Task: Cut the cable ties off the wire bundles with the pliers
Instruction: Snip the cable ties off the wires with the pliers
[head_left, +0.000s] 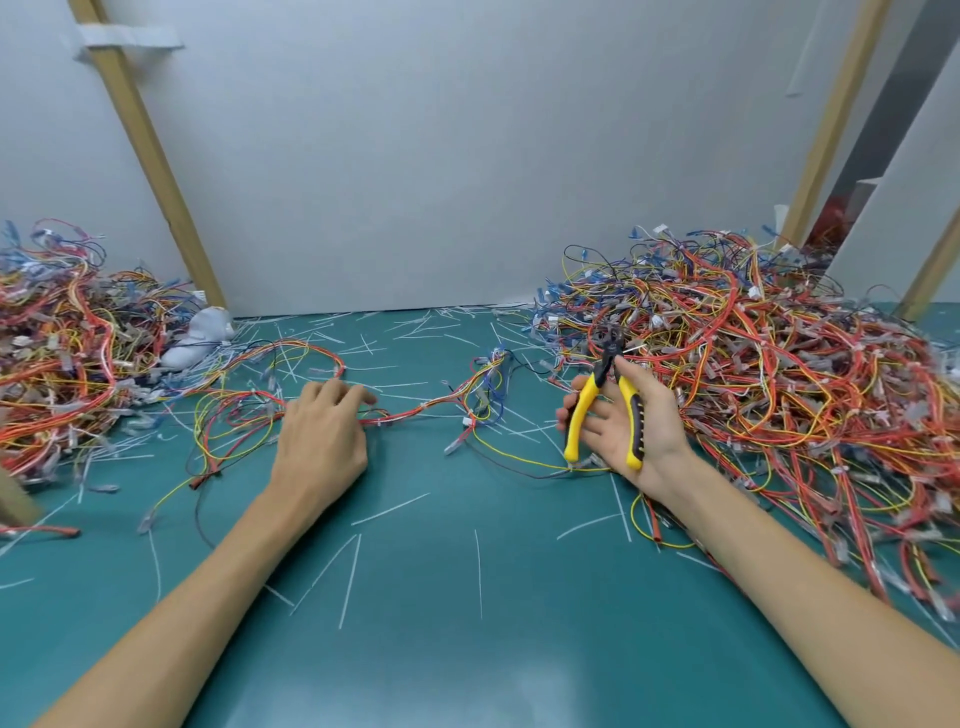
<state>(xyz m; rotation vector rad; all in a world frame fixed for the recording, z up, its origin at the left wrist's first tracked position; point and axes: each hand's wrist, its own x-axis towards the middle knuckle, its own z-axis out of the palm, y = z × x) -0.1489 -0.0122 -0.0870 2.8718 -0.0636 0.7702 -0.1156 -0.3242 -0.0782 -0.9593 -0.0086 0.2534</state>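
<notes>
A loose wire bundle (415, 413) of red, orange and yellow wires lies across the middle of the green table (467, 597). My left hand (324, 436) rests palm down on it, fingers reaching over the wires near a small white cable tie (423, 405). Whether those fingers pinch a wire is hidden. My right hand (628, 431) holds yellow-and-black pliers (605, 400) upright, palm turned toward me, handles spread, jaws pointing up and away. The pliers are to the right of the bundle, not touching it.
A large heap of wires (753, 364) fills the right side of the table. Another wire heap (62, 343) sits at the left. Cut white tie pieces (353, 577) litter the surface. Wooden posts (150, 156) lean against the grey wall. A white cloth (200, 338) lies at the back left.
</notes>
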